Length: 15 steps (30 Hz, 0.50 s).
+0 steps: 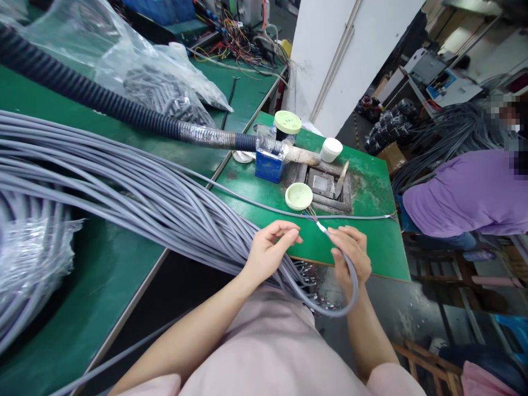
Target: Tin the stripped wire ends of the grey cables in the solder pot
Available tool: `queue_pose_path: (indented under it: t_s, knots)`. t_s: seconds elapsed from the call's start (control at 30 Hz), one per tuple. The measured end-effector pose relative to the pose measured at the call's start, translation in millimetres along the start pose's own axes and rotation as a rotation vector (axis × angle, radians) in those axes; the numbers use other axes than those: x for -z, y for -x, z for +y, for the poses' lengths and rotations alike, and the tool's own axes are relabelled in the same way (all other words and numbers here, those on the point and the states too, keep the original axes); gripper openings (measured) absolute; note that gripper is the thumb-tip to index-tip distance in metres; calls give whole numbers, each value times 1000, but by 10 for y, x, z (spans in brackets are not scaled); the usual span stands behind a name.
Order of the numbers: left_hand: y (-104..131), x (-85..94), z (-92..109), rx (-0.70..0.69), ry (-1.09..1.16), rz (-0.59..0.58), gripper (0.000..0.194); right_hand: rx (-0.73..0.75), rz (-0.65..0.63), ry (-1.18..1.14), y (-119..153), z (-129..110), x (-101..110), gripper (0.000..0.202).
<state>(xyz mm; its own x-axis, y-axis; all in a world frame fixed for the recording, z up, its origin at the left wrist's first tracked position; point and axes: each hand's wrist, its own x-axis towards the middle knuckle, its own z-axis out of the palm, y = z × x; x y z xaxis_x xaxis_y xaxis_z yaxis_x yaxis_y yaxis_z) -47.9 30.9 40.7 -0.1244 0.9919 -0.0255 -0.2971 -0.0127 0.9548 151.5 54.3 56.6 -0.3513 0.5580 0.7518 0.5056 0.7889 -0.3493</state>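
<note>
My right hand (352,256) is closed around a grey cable (348,302) just behind its stripped end. Thin coloured wires (312,213) fan out from a white band (321,227) there, pointing up and left toward a pale green dish (299,196). The cable bends down in a loop below this hand. My left hand (274,247) hovers left of the wire ends, fingers loosely curled, with nothing visible in it. Beneath it runs a thick bundle of grey cables (198,214). Another single grey cable (350,216) lies across the green table, its stripped end at the right edge.
Behind the dish, a solder pot (324,182) with a flat scraper (342,179) sits in the green table (379,242). A black corrugated hose (103,107) reaches over a blue box (268,168). A white tub (331,149) stands behind. A person in purple (457,192) sits at right.
</note>
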Motion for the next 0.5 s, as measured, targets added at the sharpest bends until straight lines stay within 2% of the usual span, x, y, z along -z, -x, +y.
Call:
queue_pose_path:
  t_s: [0.1, 0.17, 0.23, 0.33, 0.5]
  knots:
    - [-23, 188, -1, -337, -389, 139, 11, 0, -9, 23, -220, 99, 15, 24]
    - [-78, 297, -47, -465, -549, 202, 9, -4, -28, 29, -365, 165, 3, 21]
    - [-142, 369, -111, -533, -636, 241, 10, -18, -61, 41, -508, 221, -19, 19]
    - [-203, 412, -191, -591, -716, 225, 10, -29, -117, 82, -719, 279, -61, 16]
    - [-208, 407, -206, -588, -784, 182, 11, 8, -236, 144, -1026, 314, -160, 15]
